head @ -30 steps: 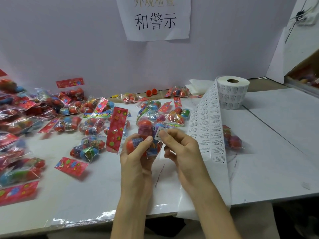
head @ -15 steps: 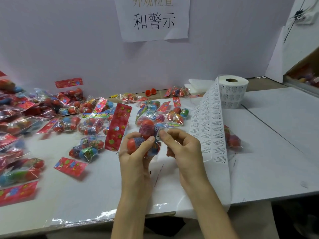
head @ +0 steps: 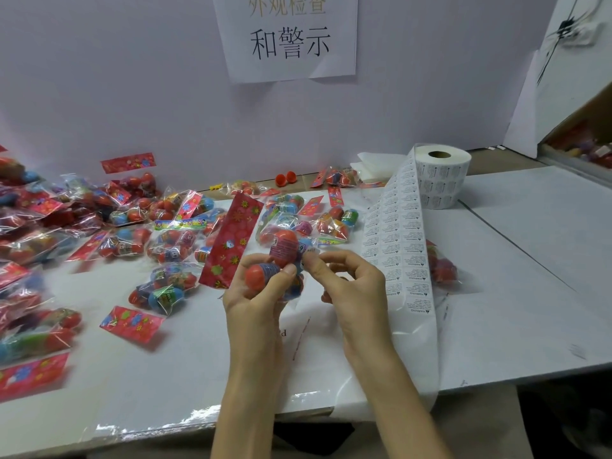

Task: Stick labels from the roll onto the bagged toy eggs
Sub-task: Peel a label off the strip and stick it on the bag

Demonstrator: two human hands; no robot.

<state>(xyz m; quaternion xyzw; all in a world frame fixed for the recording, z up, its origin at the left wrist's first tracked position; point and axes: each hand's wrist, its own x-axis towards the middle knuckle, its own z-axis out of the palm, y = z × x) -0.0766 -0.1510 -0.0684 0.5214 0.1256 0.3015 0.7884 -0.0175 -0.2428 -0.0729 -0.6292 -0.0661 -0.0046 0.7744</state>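
My left hand [head: 256, 301] grips a clear bag of red and blue toy eggs [head: 281, 256] above the table's middle. Against the bag's right side my right hand [head: 347, 286] pinches a small white label [head: 309, 251] between thumb and forefinger. The label roll [head: 442, 180] stands at the back right. Its strip of labels [head: 402, 246] runs toward me and hangs over the front edge. Several more bagged eggs [head: 165, 289] lie to the left and behind my hands.
Loose red header cards [head: 130, 324] lie among the bags on the white table [head: 530, 309]. One bag [head: 443, 270] sits half under the label strip. A paper sign [head: 288, 34] hangs on the back wall. A cardboard box [head: 583, 140] stands at the far right.
Both hands have lifted slightly with the bag, and the right thumb and forefinger have closed in on the label at the bag's side.
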